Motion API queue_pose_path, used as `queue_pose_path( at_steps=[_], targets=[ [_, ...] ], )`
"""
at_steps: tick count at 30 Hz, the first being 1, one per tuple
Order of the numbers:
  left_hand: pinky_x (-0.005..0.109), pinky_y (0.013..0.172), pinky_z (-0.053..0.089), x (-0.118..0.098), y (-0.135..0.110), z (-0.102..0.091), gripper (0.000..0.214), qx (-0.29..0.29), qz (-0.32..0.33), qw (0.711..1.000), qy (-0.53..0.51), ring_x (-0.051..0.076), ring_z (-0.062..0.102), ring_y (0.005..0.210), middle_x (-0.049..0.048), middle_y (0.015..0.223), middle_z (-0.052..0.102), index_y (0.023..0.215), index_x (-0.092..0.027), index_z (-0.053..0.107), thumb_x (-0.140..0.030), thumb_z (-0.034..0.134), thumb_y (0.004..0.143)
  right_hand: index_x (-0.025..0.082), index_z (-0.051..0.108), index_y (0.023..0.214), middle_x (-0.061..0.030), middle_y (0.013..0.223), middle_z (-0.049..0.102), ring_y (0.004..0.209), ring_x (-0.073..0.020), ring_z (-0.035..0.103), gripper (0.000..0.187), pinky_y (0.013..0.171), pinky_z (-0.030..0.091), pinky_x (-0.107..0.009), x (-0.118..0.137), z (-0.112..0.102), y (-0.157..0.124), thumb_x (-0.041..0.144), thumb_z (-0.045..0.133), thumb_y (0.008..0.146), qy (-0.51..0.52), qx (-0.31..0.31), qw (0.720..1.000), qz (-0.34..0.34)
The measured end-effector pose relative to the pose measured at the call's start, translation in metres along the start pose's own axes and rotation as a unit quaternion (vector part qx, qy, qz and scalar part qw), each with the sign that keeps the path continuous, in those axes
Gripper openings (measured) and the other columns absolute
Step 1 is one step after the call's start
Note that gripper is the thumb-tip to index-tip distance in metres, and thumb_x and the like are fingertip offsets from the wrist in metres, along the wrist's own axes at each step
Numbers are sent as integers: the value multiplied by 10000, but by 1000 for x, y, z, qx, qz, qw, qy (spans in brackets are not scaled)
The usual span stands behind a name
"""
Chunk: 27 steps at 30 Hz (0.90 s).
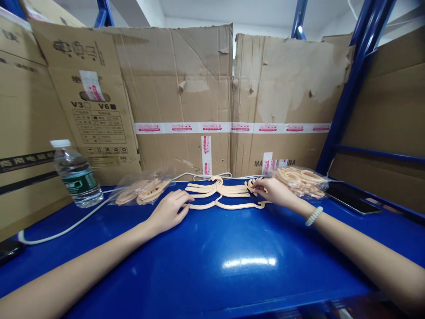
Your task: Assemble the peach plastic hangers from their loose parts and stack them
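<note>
Several thin peach-coloured plastic hangers point(221, 193) lie stacked flat on the blue shelf top point(232, 261), hooks pointing away from me. My left hand point(169, 210) rests on the left ends of the hangers, fingers curled loosely over them. My right hand point(270, 191) is at the right ends, its fingertips pinched on small peach plastic pieces point(251, 184) there. A white bead bracelet point(314, 216) sits on my right wrist.
A clear bag of peach pieces point(142, 190) lies left of the hangers, another bag point(300, 180) to the right. A water bottle point(77, 175) stands far left, a white cable point(66, 228) runs past it. A dark phone point(352, 198) lies at right. Cardboard sheets point(186, 97) wall the back.
</note>
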<state>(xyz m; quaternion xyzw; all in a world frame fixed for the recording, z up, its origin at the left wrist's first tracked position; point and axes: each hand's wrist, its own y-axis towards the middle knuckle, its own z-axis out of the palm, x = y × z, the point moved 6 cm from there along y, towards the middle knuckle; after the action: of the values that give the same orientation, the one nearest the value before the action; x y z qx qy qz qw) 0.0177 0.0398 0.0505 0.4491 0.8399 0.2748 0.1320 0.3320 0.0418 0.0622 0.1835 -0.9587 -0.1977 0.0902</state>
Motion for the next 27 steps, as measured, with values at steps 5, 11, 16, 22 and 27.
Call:
queue_pose_path(
  at_steps=[5,11,16,22,27],
  targets=[
    [388,804,468,-1,0,1,194,3,5,1000,0,234,619,902,81,967,678,964,-178,616,-133,455,866,163,697,957,-89,945,714,878,-218,640,171,795,470,-300,14,10,1,163,562,852,3,-1,999,-46],
    [399,811,476,1,-1,0,201,-7,1,1000,4,238,614,908,82,981,671,959,-179,620,-122,448,872,165,706,935,-83,930,718,891,-228,621,142,825,453,-332,25,14,0,166,593,849,-6,10,997,-76],
    [394,815,481,2,-2,0,245,-18,4,1000,11,231,612,912,83,976,669,979,-181,620,-97,419,868,167,705,898,-70,887,719,848,-216,611,124,791,441,-322,27,15,0,162,588,855,-16,16,997,-79],
    [392,812,477,2,-1,1,237,-16,2,1000,14,234,606,908,83,982,664,978,-180,612,-96,422,864,160,707,923,-89,892,715,855,-211,609,136,782,424,-305,28,18,2,189,586,866,-26,21,998,-57],
    [393,815,470,1,0,1,223,-12,1,1000,11,243,596,920,83,989,660,980,-176,599,-91,430,862,165,696,849,-67,827,708,812,-191,604,94,782,401,-292,26,22,5,178,603,852,-22,23,999,-42]
  ],
)
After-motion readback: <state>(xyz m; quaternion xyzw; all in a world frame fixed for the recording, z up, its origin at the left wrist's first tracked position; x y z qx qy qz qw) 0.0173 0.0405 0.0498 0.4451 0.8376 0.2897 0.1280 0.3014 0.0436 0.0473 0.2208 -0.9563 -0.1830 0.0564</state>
